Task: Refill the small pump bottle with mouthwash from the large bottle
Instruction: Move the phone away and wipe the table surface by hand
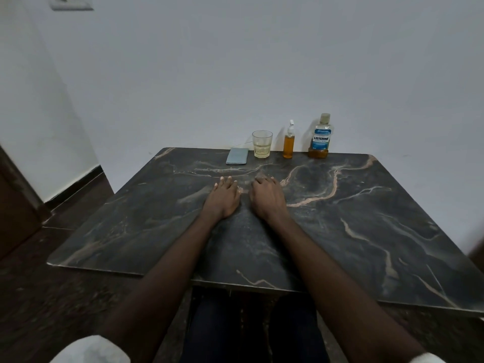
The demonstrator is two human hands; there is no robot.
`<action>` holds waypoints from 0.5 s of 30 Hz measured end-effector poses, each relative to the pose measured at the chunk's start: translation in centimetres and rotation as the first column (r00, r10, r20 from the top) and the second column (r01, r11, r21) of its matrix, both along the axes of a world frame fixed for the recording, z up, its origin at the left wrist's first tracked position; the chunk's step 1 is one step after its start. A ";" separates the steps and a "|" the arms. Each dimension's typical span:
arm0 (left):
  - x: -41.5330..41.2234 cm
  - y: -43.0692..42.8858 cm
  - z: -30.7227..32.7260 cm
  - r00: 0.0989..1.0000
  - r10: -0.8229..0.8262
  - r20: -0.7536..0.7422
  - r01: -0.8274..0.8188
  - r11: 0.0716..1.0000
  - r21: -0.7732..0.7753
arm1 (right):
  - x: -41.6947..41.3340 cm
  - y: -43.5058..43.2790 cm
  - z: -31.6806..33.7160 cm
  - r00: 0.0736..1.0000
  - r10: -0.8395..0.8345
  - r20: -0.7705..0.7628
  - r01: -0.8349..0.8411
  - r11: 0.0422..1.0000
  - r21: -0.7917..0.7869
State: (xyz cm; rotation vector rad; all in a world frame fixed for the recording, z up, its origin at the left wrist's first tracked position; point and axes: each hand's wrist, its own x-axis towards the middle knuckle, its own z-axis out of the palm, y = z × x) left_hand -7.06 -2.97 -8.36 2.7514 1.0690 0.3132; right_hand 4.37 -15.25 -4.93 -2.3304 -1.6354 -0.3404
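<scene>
View from a head-worn camera, looking down at a dark marble-patterned tabletop (366,218) with pale tan veins, pushed against a plain white wall (262,61).

Both bare forearms reach forward over the near edge. The left grip (222,199) lies palm down on the middle of the tabletop with its fingers spread lightly and fairly straight, holding nothing. The right grip (267,199) rests just beside it, also palm down, fingers close together and bent a little at the tips, holding nothing. The two are near each other but not touching.

Four things stand in a row along the far edge, well apart from both grips. At the right is the large bottle (320,136) – clear, upright, cap on, with a blue Listerine label and amber liquid only at its base. Just left of it stands the small pump bottle (289,142), upright, with a white pump head and amber liquid filling most of its body. Next comes a clear glass (262,144) with some pale yellowish liquid in its lower part. Leftmost lies a flat blue-grey item (237,155); whether it is a cloth or a case is unclear.

White sleeves (91,349) show at the bottom corners, and dark trousers (251,331) under the near edge. A dark floor (39,297) lies to the left – a white wall plate (71,2) sits at the top left.
</scene>
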 end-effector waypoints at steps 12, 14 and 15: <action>-0.4 -1.1 0.9 0.997 -0.004 0.079 0.005 1.000 -0.011 | 3.0 -6.5 -1.5 0.993 -0.038 -0.111 0.012 0.975 -0.223; -0.5 -1.0 1.0 0.998 0.008 0.063 -0.007 1.000 -0.011 | 3.3 -7.1 -1.6 0.983 -0.061 -0.171 0.010 0.958 -0.286; -0.5 -1.0 1.0 0.998 0.010 0.058 -0.009 1.000 -0.013 | 3.4 -7.4 -1.7 0.979 -0.067 -0.194 0.007 0.955 -0.297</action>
